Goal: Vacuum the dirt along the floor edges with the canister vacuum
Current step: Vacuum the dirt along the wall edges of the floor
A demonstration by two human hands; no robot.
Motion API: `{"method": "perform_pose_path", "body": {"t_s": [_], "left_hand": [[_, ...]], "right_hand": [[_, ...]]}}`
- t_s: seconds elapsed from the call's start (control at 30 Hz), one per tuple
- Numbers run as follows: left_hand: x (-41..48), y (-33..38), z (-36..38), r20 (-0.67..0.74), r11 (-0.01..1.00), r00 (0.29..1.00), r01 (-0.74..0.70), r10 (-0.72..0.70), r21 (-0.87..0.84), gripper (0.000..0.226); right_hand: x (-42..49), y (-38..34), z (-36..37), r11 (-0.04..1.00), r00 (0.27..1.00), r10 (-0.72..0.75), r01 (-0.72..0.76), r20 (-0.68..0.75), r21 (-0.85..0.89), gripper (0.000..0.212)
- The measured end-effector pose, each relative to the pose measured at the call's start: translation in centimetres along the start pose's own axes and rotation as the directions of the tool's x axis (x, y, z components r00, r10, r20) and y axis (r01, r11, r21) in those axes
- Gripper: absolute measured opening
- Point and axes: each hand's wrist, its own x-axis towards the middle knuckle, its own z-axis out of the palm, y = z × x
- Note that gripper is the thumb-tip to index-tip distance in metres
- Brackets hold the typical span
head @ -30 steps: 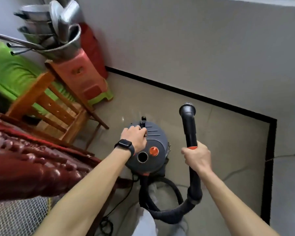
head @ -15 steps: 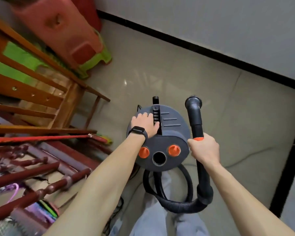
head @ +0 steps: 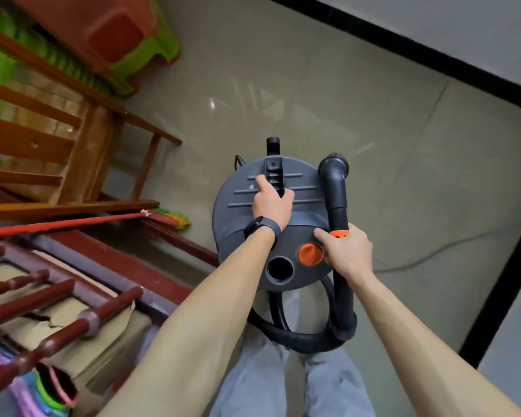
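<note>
Canister vacuum (head: 295,230), round grey plastic with orange knobs, was over the pale tiled floor (head: 283,85) just ahead of the person's legs; the left hand (head: 272,203) curled round its black top handle (head: 274,173); the right hand (head: 348,254), touching the canister's right flank, gripped the black rigid wand (head: 337,200) at its orange ring; the wand ran forward, mouth pointing away; the black floor edging (head: 433,54) lay well ahead and rightward, nearer the right hand, so the mouth likely needed swinging that way.
</note>
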Motion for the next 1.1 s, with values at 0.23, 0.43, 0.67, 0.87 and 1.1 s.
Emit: {"method": "perform_pose_path", "body": {"t_s": [0.23, 0.43, 0.67, 0.87, 1.1], "left_hand": [[-1.6, 2.1, -1.5, 0.132, 0.983, 0.977, 0.176, -0.169, -0.043, 0.04], [-7.3, 1.9, -0.8, 0.152, 0.973, 0.963, 0.208, -0.222, 0.101, 0.048], [-17.8, 4.4, 4.1, 0.146, 0.968, 0.981, 0.089, -0.126, 0.236, 0.061], [-26.2, 4.0, 6.6, 0.155, 0.945, 0.988, -0.04, -0.011, 0.324, 0.064], [-37.6, -3.4, 12.4, 0.195, 0.962, 0.979, -0.102, 0.053, 0.254, 0.064]], "right_hand": [[-3.0, 0.2, -3.9, 0.996, 0.999, 0.047, -0.046, -0.011, 0.073, 0.016], [-7.8, 5.8, -14.5, 0.968, 0.954, 0.167, -0.111, -0.249, 0.224, 0.02], [-16.7, 15.5, -22.5, 0.854, 0.838, 0.382, -0.159, -0.39, 0.495, 0.017], [-25.3, 22.6, -28.2, 0.836, 0.789, 0.372, -0.056, -0.488, 0.546, 0.013], [-35.5, 35.2, -32.2, 0.758, 0.704, 0.42, 0.075, -0.572, 0.648, 0.015]]}}
